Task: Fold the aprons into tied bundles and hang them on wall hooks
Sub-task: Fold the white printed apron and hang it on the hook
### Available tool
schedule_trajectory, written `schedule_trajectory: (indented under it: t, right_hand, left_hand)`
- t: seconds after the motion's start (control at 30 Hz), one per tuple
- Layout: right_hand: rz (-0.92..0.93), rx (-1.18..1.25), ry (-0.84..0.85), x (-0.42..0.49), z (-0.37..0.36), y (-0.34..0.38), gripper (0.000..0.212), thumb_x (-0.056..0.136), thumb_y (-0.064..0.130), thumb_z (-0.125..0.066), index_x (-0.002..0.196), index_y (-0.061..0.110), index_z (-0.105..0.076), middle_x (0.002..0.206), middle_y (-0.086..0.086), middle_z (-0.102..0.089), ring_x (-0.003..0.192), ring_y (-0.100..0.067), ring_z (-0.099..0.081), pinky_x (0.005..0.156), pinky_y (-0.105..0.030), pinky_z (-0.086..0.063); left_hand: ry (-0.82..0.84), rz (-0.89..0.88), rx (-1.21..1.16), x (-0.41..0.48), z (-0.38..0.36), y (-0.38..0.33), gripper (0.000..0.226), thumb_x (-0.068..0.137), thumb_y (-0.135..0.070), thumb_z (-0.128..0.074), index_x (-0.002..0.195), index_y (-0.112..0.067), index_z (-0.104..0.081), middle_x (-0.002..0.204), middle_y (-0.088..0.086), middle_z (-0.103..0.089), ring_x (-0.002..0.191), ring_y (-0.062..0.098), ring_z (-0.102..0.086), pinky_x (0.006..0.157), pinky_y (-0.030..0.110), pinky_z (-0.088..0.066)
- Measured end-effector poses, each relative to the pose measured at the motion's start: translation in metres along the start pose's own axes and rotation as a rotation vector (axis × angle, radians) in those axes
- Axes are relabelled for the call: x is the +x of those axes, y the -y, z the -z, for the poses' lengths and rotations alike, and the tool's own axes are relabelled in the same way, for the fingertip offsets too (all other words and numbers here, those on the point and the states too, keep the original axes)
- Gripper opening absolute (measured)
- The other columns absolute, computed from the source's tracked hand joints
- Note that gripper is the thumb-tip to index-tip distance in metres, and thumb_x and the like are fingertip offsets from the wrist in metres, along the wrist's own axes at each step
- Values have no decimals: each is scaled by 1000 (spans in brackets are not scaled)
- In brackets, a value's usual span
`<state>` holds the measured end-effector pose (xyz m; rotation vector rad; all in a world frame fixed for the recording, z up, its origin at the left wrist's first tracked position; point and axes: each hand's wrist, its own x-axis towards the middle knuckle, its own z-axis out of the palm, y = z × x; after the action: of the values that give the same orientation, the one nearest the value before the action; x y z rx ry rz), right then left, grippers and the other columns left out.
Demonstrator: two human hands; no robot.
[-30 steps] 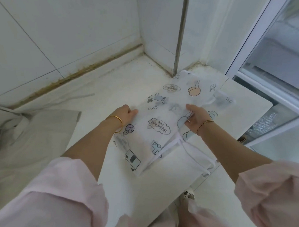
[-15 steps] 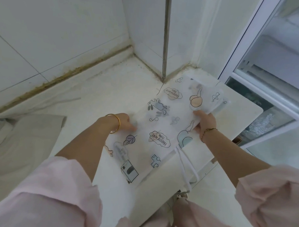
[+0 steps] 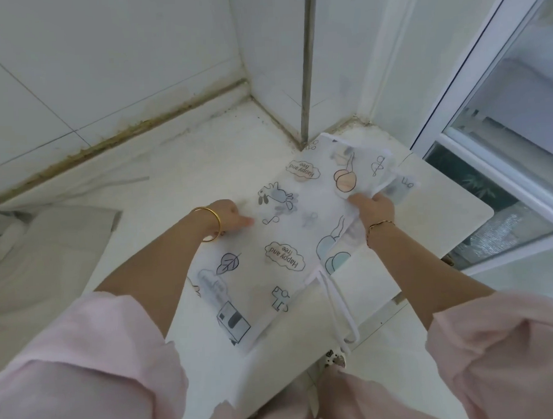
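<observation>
The white tiled wall (image 3: 104, 74) fills the far side, and below it my white table (image 3: 178, 163) runs into the corner where a grey metal pipe (image 3: 307, 65) stands upright. To the right is a white-framed window (image 3: 502, 110). A grey cloth (image 3: 49, 251) lies crumpled on the table's left part, well apart from my work. In front of me, flat on the table, is the apron (image 3: 270, 241): thin, translucent white, printed with cartoon figures and the words "Happy and free", which read upside down to me. It is folded into a long strip. Its long axis runs on a slant, the near end pointing toward my left side and the far end pointing to the corner by the pipe. My pink sleeves (image 3: 85, 360) are pushed up both arms. My hands are apart, one at each long edge. My right hand (image 3: 371, 205) has its fingers curled round a bunch of the fabric toward the far end. My left hand (image 3: 234, 214) touches the opposite edge about halfway along; whether it pinches the fabric I cannot tell. The white ties (image 3: 336, 305) trail from the right edge and hang over the table's near edge. A gold bangle (image 3: 214, 223) sits on my left wrist.
</observation>
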<state>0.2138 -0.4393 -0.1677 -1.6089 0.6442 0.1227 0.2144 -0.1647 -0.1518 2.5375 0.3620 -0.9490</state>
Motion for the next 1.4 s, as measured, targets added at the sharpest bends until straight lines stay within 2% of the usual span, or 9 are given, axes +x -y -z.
schedule_trajectory:
  t: [0.1, 0.33, 0.47, 0.57, 0.73, 0.87, 1.0, 1.13, 1.4]
  right_hand:
    - [-40, 36, 1, 1, 2, -5, 15, 81, 4, -62, 94, 11, -62, 84, -1, -62, 83, -21, -57, 76, -29, -46]
    - [-75, 170, -104, 2, -5, -2, 18, 82, 6, -64, 98, 11, -60, 80, 4, -60, 81, -20, -56, 59, -21, -42]
    - [-50, 71, -74, -17, -34, -26, 28, 82, 14, -65, 109, 8, -64, 96, -3, -64, 90, -20, -59, 79, -30, -49]
    - [14, 3, 40, -37, -61, -44, 20, 82, 14, -65, 102, 12, -66, 92, -2, -65, 92, -24, -63, 87, -40, -52]
    - [81, -115, 255, -48, -101, -44, 17, 81, 15, -64, 98, 19, -64, 90, 1, -66, 94, -25, -63, 90, -45, -51]
    - [115, -114, 424, -38, -127, -24, 22, 82, 6, -64, 102, 16, -64, 95, -1, -65, 93, -20, -62, 88, -35, -51]
    - [134, -110, 522, -20, -151, -3, 31, 82, -1, -62, 112, 8, -63, 101, -5, -65, 92, -18, -60, 82, -28, -46]
    - [139, -100, 526, -13, -160, -5, 31, 81, -2, -62, 107, 14, -62, 101, -3, -65, 93, -17, -60, 81, -26, -46]
    - [61, -26, 347, 10, -157, -1, 30, 82, 12, -69, 111, 14, -61, 107, -3, -67, 102, -23, -64, 92, -37, -51]
  left_hand:
    - [-75, -51, -16, 10, -11, -10, 44, 87, -36, -62, 66, -17, -28, 66, -1, -29, 57, 15, -28, 53, 28, -20]
    - [33, -25, 254, 6, -10, -22, 41, 84, -48, -61, 88, -9, -50, 83, 5, -54, 79, 25, -55, 67, 29, -41]
    - [149, 93, 469, -6, -4, -3, 35, 80, -43, -65, 86, -10, -57, 83, 7, -63, 72, 25, -63, 69, 30, -54]
    - [365, 280, 295, -14, -2, 30, 37, 82, -27, -70, 105, 0, -62, 79, 16, -64, 75, 26, -63, 85, 42, -55]
    - [537, 502, -143, -42, -4, 77, 39, 89, -10, -62, 123, 8, -54, 131, 30, -44, 118, 37, -56, 97, 48, -47]
    - [542, 502, -409, -53, -11, 96, 36, 91, -19, -62, 119, 3, -57, 117, 23, -63, 98, 34, -64, 96, 48, -48]
    - [237, 411, -610, -49, -13, 111, 37, 86, -36, -67, 103, -4, -61, 77, 10, -62, 68, 23, -59, 83, 38, -55]
    - [-146, 230, -692, -33, -5, 115, 39, 76, -42, -74, 79, -7, -58, 76, 11, -59, 67, 24, -56, 64, 28, -46]
    - [-213, 87, -630, 4, 15, 88, 25, 81, -18, -72, 80, -6, -51, 62, 9, -57, 45, 15, -52, 46, 21, -41]
